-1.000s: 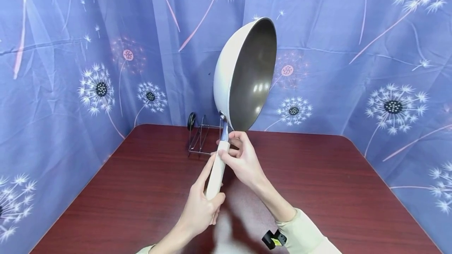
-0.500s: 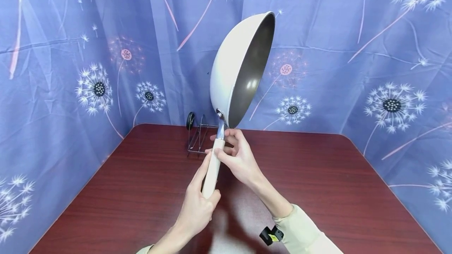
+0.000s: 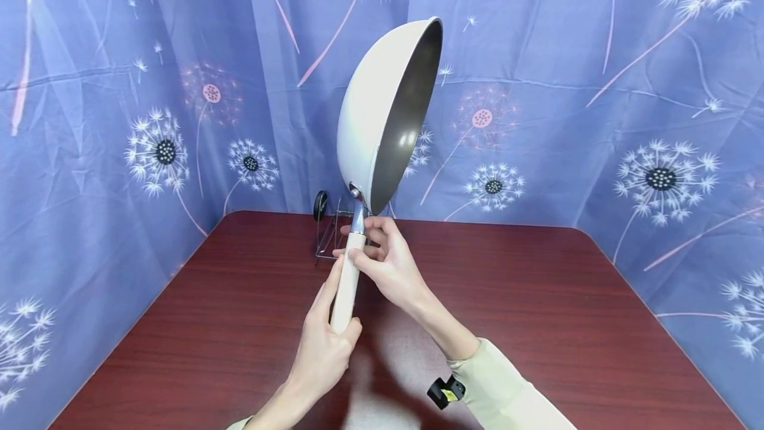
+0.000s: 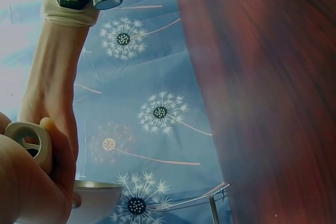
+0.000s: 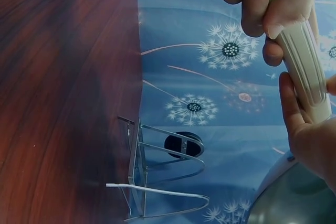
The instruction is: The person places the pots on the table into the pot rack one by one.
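A deep white wok [image 3: 376, 98] with a dark grey inside is held up in the air, bowl on top and tilted, its inside facing right. Its cream handle [image 3: 346, 290] slants down toward me. Low on the handle, my left hand [image 3: 322, 350] grips it with fingers wrapped round. My right hand [image 3: 390, 264] pinches the handle's upper end, just below the metal neck [image 3: 358, 217], thumb on the near side. In the right wrist view, left-hand fingers [image 5: 255, 3] curl round the handle's end. The hollow handle end [image 4: 31, 145] shows in the left wrist view.
Behind the hands, a metal wire rack [image 5: 137, 166] with a round black disc [image 3: 320, 206] stands at the back of the dark red table [image 3: 507, 297]. A blue dandelion-print curtain [image 3: 537, 52] encloses the back and sides.
Both hands have carried the wok slightly left. The bowl has turned, so more of its white outside shows and less of its dark inside. The grips look the same.
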Demonstrator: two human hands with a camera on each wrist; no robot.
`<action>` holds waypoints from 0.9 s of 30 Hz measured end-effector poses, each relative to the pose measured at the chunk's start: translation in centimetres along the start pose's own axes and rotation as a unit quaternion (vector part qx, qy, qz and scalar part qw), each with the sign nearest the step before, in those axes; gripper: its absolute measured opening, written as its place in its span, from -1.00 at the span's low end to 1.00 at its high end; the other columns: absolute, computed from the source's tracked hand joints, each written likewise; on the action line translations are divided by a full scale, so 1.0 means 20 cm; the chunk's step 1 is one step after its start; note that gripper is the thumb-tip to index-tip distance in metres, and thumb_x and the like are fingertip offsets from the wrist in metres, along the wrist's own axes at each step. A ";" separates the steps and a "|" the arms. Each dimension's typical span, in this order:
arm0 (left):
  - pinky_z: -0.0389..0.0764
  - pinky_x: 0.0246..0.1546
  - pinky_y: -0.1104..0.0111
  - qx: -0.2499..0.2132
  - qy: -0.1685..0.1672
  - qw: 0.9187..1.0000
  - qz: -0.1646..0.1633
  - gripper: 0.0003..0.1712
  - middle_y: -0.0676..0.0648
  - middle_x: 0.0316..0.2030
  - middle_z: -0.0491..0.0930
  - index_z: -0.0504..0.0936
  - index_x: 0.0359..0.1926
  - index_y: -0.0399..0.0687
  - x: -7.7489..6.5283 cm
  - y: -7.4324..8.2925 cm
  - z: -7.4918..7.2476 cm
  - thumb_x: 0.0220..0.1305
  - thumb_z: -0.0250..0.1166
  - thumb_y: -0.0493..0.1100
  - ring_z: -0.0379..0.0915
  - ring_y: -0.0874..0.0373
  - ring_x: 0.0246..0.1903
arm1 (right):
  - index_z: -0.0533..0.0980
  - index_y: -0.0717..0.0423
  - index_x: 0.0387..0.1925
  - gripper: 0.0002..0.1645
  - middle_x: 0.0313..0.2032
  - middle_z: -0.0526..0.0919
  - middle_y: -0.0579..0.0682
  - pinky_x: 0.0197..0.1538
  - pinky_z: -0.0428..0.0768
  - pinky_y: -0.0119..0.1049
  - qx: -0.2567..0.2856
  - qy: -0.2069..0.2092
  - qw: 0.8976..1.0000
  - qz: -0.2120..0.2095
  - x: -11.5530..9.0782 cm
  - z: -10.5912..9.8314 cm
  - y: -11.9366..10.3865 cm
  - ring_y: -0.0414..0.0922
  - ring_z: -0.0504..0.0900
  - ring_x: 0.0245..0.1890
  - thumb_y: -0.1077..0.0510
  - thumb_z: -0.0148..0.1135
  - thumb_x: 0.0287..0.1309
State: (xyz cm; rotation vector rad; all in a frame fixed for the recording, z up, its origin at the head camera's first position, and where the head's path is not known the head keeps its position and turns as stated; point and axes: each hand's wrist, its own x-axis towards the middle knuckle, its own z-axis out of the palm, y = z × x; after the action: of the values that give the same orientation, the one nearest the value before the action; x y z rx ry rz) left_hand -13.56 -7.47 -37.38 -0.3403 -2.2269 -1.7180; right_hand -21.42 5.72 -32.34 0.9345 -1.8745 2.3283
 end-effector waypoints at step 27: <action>0.15 0.21 0.73 0.028 0.038 0.999 -0.005 0.24 0.09 0.48 0.18 0.05 0.54 0.44 -0.01 -0.07 -0.07 -0.10 0.13 -0.59 0.20 0.20 0.38 | 0.17 0.23 0.06 -0.56 0.18 0.48 0.42 -0.02 0.68 -0.32 0.012 -0.032 0.999 0.017 0.08 0.08 0.12 0.35 0.68 -0.06 0.46 0.06 0.20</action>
State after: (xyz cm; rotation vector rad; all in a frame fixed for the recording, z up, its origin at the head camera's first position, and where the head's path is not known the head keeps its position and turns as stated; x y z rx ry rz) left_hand -13.84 -9.08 -38.32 -0.2470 -2.2197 -1.6428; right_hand -22.93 3.12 -33.51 0.9992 -1.9047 2.3725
